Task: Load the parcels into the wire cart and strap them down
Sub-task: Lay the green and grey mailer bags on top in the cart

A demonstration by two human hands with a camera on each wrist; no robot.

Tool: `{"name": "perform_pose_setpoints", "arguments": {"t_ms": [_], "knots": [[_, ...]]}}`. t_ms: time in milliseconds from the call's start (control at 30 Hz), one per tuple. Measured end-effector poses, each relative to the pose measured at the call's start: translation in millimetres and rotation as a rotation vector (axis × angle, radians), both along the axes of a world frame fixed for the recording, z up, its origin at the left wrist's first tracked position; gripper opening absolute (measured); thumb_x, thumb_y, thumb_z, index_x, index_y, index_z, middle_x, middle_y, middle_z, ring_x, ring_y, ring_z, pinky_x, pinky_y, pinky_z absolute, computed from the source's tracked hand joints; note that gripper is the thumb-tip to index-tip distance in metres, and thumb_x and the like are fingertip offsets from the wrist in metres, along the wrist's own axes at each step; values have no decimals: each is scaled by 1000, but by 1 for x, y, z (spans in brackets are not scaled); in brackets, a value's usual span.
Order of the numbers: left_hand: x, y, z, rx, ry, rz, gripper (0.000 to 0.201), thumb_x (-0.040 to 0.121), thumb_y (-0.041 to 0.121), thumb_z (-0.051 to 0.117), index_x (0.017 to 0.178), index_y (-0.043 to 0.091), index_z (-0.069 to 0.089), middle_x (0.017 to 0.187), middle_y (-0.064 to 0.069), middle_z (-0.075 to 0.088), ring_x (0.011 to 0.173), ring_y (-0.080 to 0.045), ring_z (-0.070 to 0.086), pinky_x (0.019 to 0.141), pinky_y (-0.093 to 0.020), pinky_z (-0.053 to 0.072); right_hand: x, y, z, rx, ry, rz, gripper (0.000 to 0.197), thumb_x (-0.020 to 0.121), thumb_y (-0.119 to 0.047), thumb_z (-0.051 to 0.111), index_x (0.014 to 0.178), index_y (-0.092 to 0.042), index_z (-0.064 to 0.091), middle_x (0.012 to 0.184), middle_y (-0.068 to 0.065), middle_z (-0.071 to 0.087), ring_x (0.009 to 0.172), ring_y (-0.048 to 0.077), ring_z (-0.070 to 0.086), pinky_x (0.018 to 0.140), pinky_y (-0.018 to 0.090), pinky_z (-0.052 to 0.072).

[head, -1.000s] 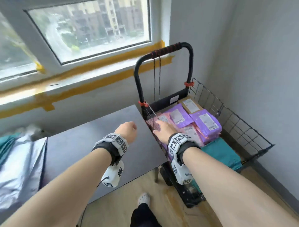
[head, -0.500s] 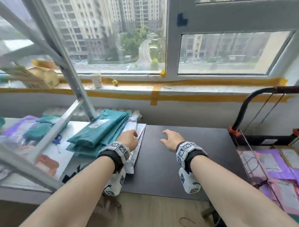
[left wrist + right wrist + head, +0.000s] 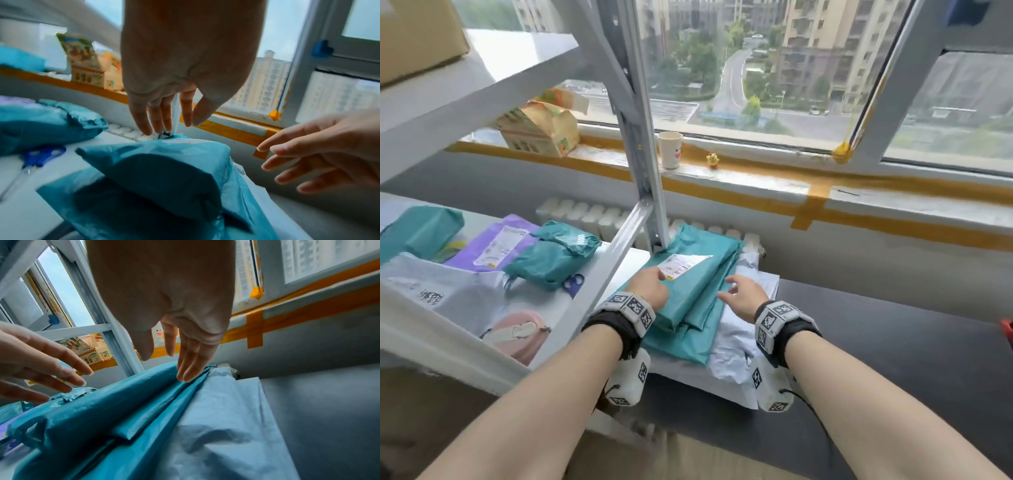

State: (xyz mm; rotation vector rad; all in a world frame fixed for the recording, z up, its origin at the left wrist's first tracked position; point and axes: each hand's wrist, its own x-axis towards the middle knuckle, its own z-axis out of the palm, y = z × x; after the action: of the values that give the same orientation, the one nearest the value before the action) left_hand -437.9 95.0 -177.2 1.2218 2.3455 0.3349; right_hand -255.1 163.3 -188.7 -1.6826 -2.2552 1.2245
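Note:
A stack of flat teal parcels (image 3: 695, 284) lies on a white shelf, the top one bearing a white label (image 3: 681, 264). My left hand (image 3: 650, 287) hovers over the stack's left side, fingers straight and spread (image 3: 160, 120), holding nothing. My right hand (image 3: 743, 294) reaches in from the right, its fingertips (image 3: 185, 374) touching the fold of the top teal parcel (image 3: 115, 400). A pale grey mailer (image 3: 736, 339) lies under the stack. More teal (image 3: 551, 257) and purple parcels (image 3: 496, 243) lie further left on the shelf. The wire cart is out of view.
A grey metal shelf upright (image 3: 640, 144) and a diagonal brace (image 3: 599, 281) stand just left of the stack. A dark table (image 3: 893, 342) extends to the right. On the sill sit a paper cup (image 3: 670, 150), a printed carton (image 3: 541, 130) and a small yellow toy (image 3: 712, 160). Blue scissors (image 3: 571, 284) lie on the shelf.
My view has swung left from the cart to the shelf. Both hands have moved from above the dark table onto the teal parcel stack.

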Motion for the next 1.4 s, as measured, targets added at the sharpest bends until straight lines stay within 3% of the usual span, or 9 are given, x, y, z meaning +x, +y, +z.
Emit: {"name": "perform_pose_setpoints", "arguments": {"t_ms": [200, 300, 567, 700, 800, 1033, 1133, 1300, 1400], "knots": [[-19, 17, -25, -82, -18, 136, 44, 88, 11, 44, 131, 16, 46, 136, -14, 42, 125, -30, 43, 103, -36, 38, -44, 29, -35, -264, 215, -185, 74, 83, -28, 71, 139, -5, 30, 103, 10, 59, 98, 28, 63, 90, 47, 52], [-29, 20, -33, -168, -3, 220, 48, 87, 18, 48, 134, 18, 42, 137, -14, 38, 129, -31, 37, 106, -40, 35, -55, 40, -45, -453, 339, -313, 74, 83, -19, 72, 138, -4, 25, 121, 20, 55, 108, 32, 61, 91, 48, 51], [-38, 32, -43, -262, -78, 309, 55, 77, 31, 59, 128, 15, 43, 132, -15, 48, 120, -34, 47, 101, -42, 40, -66, 46, -53, -644, 578, -515, 72, 73, -7, 79, 133, -4, 40, 121, 14, 62, 97, 27, 67, 52, 27, 57], [-36, 34, -39, -305, -84, 370, 68, 78, 34, 61, 135, 12, 34, 140, -18, 35, 129, -36, 36, 107, -45, 33, -60, 41, -50, -694, 649, -526, 58, 76, 3, 73, 127, 1, 46, 117, 17, 65, 83, 25, 68, 51, 26, 57], [-35, 32, -35, -306, -74, 379, 58, 77, 31, 60, 128, 7, 45, 138, -19, 39, 125, -34, 41, 104, -39, 37, -51, 39, -45, -666, 663, -521, 54, 75, 6, 72, 124, 0, 50, 115, 16, 66, 96, 29, 68, 55, 27, 58], [-26, 16, -29, -24, -242, 345, 8, 83, 11, 59, 89, 10, 64, 92, -7, 60, 97, -29, 56, 83, -28, 43, -15, 32, -32, -596, 731, -506, 63, 71, 16, 69, 128, -1, 47, 116, 14, 65, 104, 28, 64, 82, 41, 54], [-17, 11, -23, 105, -358, 335, 28, 85, 10, 63, 112, 4, 66, 115, -13, 64, 109, -29, 58, 96, -32, 46, 7, 23, -25, -551, 779, -547, 62, 72, 18, 67, 128, 1, 47, 111, 15, 65, 98, 27, 65, 77, 38, 55], [12, 6, -12, 179, -575, 201, 18, 84, -1, 62, 100, 4, 67, 105, -20, 67, 92, -27, 62, 92, -34, 50, 56, -1, -13, -430, 828, -632, 57, 74, 18, 66, 125, 1, 45, 93, 8, 64, 82, 19, 65, 67, 31, 55], [42, 7, -3, 117, -758, 100, 17, 87, -10, 53, 92, 2, 63, 78, -12, 60, 64, -19, 54, 58, -21, 54, 98, -16, -12, -348, 840, -709, 60, 74, 14, 68, 127, -2, 46, 96, 4, 63, 87, 20, 64, 74, 33, 53]]}}
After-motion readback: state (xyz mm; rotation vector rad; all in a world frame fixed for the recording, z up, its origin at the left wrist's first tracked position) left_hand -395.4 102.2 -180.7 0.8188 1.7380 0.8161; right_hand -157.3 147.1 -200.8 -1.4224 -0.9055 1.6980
